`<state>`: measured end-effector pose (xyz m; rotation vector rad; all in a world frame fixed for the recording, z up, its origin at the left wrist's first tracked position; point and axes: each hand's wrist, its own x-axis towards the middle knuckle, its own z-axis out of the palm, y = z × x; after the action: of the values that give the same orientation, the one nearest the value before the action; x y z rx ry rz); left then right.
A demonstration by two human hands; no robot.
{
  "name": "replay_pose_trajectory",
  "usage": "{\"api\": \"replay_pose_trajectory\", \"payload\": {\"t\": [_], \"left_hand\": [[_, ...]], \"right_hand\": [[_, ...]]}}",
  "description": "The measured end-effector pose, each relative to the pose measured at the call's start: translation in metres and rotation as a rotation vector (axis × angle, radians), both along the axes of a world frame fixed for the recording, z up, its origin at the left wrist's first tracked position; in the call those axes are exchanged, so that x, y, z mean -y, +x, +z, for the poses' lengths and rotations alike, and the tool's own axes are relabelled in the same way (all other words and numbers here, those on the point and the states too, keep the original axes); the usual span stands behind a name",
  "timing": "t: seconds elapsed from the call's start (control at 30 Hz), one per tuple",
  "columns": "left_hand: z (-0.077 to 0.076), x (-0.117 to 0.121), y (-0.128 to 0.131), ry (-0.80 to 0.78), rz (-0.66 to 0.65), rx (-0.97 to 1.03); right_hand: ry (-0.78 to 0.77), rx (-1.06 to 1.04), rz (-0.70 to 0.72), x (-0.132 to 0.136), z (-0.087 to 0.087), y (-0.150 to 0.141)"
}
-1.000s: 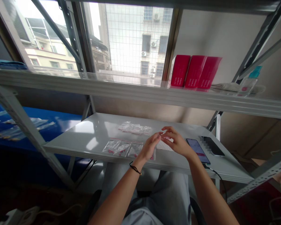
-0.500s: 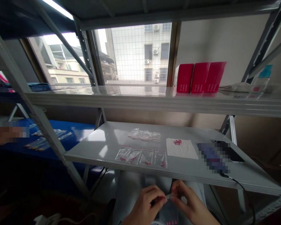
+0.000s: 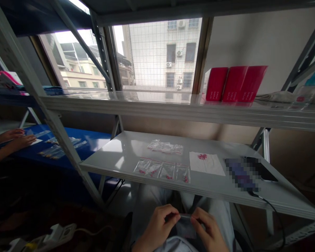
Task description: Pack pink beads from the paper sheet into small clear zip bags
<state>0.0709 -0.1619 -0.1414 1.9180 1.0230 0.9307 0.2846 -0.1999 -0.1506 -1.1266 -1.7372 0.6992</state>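
Note:
Both of my hands are low over my lap, below the white shelf. My left hand and my right hand each pinch one end of a small clear zip bag stretched between them. On the shelf above lie a row of small filled clear bags with red bits inside, a pile of empty clear bags, and a white paper sheet with small red pieces on it.
A phone with a cable and a second dark phone lie at the shelf's right. Three red boxes and a clear bottle stand on the upper shelf. Another person's hands rest on a blue table at left.
My hands came off the shelf down to my lap with the small bag held between them. The view has tilted up and shifted; another person's hands now show at left.

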Motion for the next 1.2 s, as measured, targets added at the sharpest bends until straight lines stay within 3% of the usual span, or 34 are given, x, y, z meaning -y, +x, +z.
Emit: {"api": "replay_pose_trajectory", "payload": {"t": [0.5, 0.7, 0.97, 1.1, 1.2], "left_hand": [[0.005, 0.006, 0.004, 0.106, -0.059, -0.064], [0.011, 0.012, 0.004, 0.095, -0.119, -0.066], [0.004, 0.007, 0.004, 0.092, -0.073, -0.082], [0.015, 0.007, 0.002, 0.11, -0.088, -0.123], [0.036, 0.003, -0.004, 0.115, -0.094, -0.11]], "right_hand": [[-0.173, 0.032, 0.118, -0.003, -0.004, -0.002], [-0.092, -0.002, 0.082, 0.004, 0.0, -0.007], [-0.105, 0.074, 0.115, -0.003, 0.008, -0.008], [-0.062, 0.151, 0.067, -0.007, 0.004, -0.01], [0.008, 0.12, 0.01, -0.015, 0.011, -0.011]]}}
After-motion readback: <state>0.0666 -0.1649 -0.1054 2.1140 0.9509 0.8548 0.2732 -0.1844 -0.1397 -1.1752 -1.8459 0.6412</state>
